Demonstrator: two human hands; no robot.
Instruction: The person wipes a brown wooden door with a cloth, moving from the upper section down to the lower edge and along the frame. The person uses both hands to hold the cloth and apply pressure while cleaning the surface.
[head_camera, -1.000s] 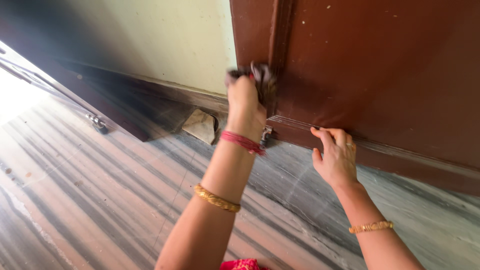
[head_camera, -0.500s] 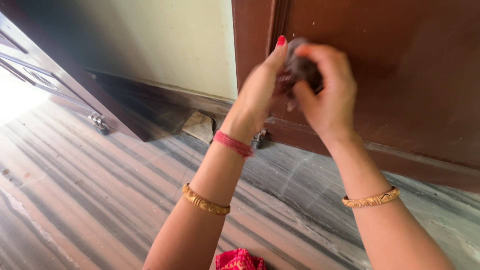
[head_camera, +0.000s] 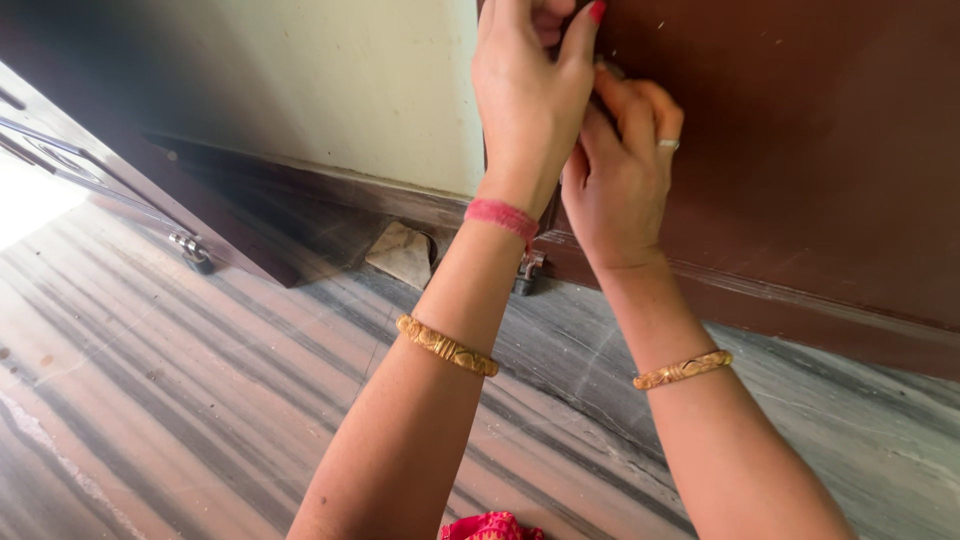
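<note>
My left hand (head_camera: 528, 95) and my right hand (head_camera: 622, 175) are raised together against the brown wooden door (head_camera: 800, 150). Their fingers close around a small dark cloth (head_camera: 607, 70); only a sliver of it shows between them. The left hand has red nails, a red thread on the wrist and a gold bangle lower on the forearm. A ring and a gold bangle are on the right hand and wrist. The top of the left hand is cut off by the frame edge.
A metal floor bolt (head_camera: 527, 270) sits at the door's lower edge, a pale stone wedge (head_camera: 402, 252) beside it. Another dark door leaf (head_camera: 120, 190) with a metal fitting (head_camera: 190, 248) stands at the left. Striped marble floor (head_camera: 200, 400) lies below; red fabric (head_camera: 490, 525) shows at the bottom.
My right hand left the door's lower ledge and rose to join the left hand on the cloth. Both hands have since moved higher up the door, and the cloth is almost hidden.
</note>
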